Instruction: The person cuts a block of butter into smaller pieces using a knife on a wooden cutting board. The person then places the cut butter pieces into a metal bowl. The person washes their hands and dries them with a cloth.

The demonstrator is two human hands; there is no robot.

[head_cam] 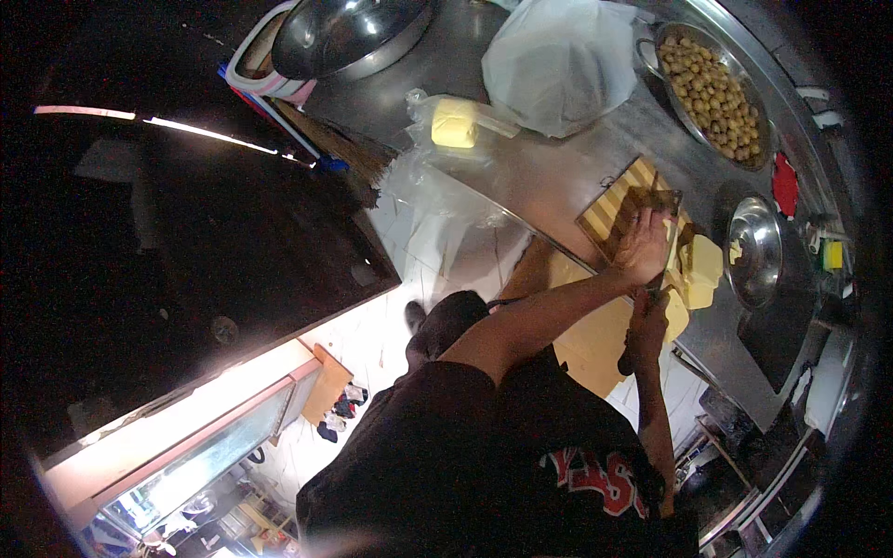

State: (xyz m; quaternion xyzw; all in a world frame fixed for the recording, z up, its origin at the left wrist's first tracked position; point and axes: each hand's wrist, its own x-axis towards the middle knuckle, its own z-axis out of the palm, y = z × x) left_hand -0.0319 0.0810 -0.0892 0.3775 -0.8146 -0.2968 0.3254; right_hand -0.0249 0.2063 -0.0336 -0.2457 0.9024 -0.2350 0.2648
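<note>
My right hand [648,326] grips the handle of a large knife [670,254], its blade pointing away from me. My left hand [642,245] lies spread along the top of the blade, fingers towards its far end. Beneath them is a striped wooden cutting board [615,199], partly in shadow. Against the blade's right side stand pale yellow blocks [701,272] that look like butter, and another piece [675,315] sits nearer my right hand. How deep the blade is in the yellow block is hidden by my hands.
A steel bowl [753,268] with yellow scraps stands right of the board. Beyond it is a handled pan [666,115] of small round brown food. A white plastic bag [558,70], another yellow block [455,124] on clear wrap, and a large metal bowl [349,35] share the steel table [530,164].
</note>
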